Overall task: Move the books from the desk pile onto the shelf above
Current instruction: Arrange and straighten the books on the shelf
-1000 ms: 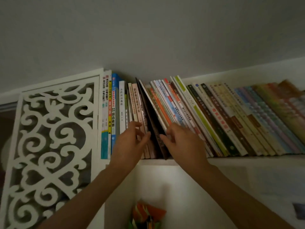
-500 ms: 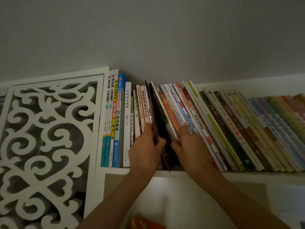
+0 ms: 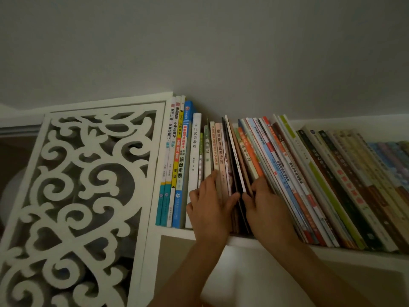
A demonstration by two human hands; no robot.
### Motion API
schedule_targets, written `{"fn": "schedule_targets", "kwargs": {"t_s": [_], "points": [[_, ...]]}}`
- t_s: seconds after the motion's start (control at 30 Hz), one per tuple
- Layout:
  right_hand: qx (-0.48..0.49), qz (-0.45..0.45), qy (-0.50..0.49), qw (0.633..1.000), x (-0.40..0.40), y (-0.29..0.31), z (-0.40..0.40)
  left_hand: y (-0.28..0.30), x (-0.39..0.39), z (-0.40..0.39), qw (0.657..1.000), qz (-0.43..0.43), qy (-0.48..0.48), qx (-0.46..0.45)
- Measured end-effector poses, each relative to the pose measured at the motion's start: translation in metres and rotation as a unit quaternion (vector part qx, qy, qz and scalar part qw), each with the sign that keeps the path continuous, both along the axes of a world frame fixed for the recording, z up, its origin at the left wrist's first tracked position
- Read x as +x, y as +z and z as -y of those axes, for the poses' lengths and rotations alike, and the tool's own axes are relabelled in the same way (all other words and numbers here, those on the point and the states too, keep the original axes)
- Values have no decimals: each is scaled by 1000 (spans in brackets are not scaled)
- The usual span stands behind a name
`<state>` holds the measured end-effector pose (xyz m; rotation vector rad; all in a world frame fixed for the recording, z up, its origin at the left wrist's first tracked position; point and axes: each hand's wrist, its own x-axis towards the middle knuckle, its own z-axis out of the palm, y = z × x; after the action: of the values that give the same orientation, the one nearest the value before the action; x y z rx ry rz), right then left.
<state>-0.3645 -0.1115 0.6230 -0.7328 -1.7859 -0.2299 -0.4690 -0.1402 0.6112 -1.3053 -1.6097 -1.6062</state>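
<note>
A long row of books (image 3: pixel 309 178) fills the white shelf (image 3: pixel 345 252) above me. Near the left part of the row, a thin dark book (image 3: pixel 232 160) with a white-edged one beside it stands pushed in between the spines. My left hand (image 3: pixel 210 209) lies against the pale upright spines just left of it, fingers stretched upward and thumb touching the dark book. On its other side, my right hand (image 3: pixel 267 213) presses the books that lean rightward, its thumb close to the left thumb. The desk pile is out of view.
A white carved openwork panel (image 3: pixel 88 185) closes the shelf's left end, with several tall upright books (image 3: pixel 177 165) beside it. The grey wall rises behind. Books on the right lean steeply. A white surface lies below the shelf.
The gap between the spines has closed and the dark book stands straighter and deeper in the row. Both hands have come closer together, thumbs nearly meeting.
</note>
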Motion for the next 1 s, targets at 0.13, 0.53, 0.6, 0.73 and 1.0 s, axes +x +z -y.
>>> {"fn": "schedule_targets", "kwargs": {"t_s": [0.13,0.53,0.6,0.73,1.0], "points": [[-6,-3,75,997,3,7,3,7,-22,20,996,-83,-17,0],[203,72,-141,966,-48,40,-17,95,-60,19,954,-183,235,-20],[202,63,-133,968,-46,38,-23,94,-60,16,951,-189,245,-22],[262,63,-146,952,-33,37,-35,101,-58,17,963,-166,213,8],[301,91,-177,932,-33,33,-40,122,-46,20,975,-132,175,27]]}}
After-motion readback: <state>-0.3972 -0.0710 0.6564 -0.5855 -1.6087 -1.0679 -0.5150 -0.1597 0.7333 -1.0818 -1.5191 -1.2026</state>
